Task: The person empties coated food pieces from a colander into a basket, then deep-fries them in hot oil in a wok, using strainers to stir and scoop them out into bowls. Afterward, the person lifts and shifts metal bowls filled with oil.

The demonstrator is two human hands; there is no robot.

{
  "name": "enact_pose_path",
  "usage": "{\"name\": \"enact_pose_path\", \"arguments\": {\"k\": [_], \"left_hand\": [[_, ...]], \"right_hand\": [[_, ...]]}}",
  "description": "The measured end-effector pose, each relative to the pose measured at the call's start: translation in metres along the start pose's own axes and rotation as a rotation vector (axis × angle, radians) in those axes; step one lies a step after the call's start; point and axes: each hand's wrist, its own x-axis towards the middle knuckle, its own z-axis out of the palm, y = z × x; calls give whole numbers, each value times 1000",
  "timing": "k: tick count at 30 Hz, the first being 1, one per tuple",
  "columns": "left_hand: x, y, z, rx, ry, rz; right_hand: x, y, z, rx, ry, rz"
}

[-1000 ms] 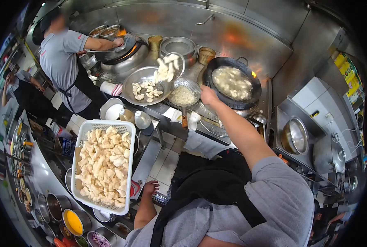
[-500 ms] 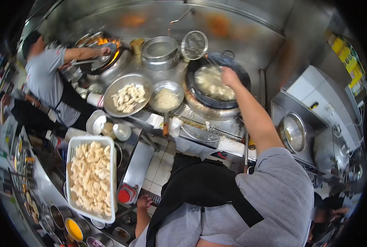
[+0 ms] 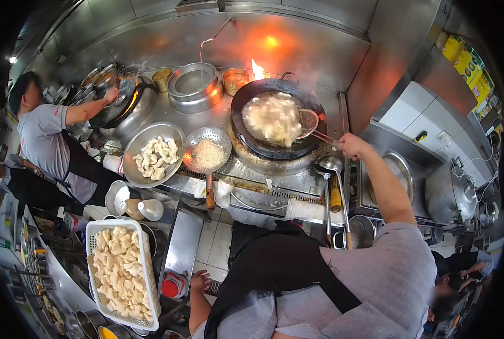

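Note:
My right hand [image 3: 352, 146] is closed round the handle of a wire strainer [image 3: 309, 123], whose round mesh rests at the right side of a black wok [image 3: 243, 139]. Pale pieces of food [image 3: 271, 117] bubble in the wok's oil, touching the mesh. Low beside my body, my left hand [image 3: 200, 281] is loosely open, with nothing visible in it. Close to it sits a container with a red lid [image 3: 172, 285]. A perforated ladle [image 3: 208, 133] with a wooden handle holds pale crumbs, left of the wok. Farther left, a metal bowl [image 3: 133, 152] holds pale strips.
Flames [image 3: 257, 69] rise behind the wok. Ladles [image 3: 331, 165] lean at the counter's front right. A white basket [image 3: 90, 243] of pale pieces stands at lower left. A metal pot [image 3: 191, 104] stands behind. A co-worker [image 3: 59, 130] works at another wok on the left.
My right hand has moved right and toward me, bringing the strainer from beyond the wok's far rim down to the food. Flames now show behind the wok. The whole view has shifted.

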Motion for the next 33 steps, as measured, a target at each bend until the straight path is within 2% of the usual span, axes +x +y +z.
{"name": "enact_pose_path", "arguments": {"k": [1, 3, 5, 7, 11, 16, 20, 23, 27, 30, 33], "left_hand": [[-1, 8, 0, -4, 5, 0], [-4, 17, 0, -2, 7, 48], [-5, 19, -1, 21, -4, 55], [-9, 19, -1, 148, 24, 8], [-9, 4, -7, 208, -16, -26], [-23, -8, -15, 397, -30, 112], [-27, -17, -26, 452, -54, 233], [-32, -20, -31, 368, -23, 185], [-33, -25, -35, 398, 3, 164], [-29, -37, -41, 407, 7, 243], [-9, -53, -48, 281, -24, 200]], "right_hand": [[5, -4, 7, -2, -4, -5], [15, -10, 28, 259, -55, -22], [28, -20, 54, 341, -62, -61], [50, -27, 84, 427, -69, -98], [83, -49, 135, 689, -29, -124], [87, -75, 164, 948, 53, -105], [77, -78, 174, 997, 116, -122], [60, -72, 176, 1019, 124, -139], [38, -64, 182, 945, 206, -176], [20, -69, 182, 828, 289, -193], [-1, -91, 184, 788, 207, -221]]}}
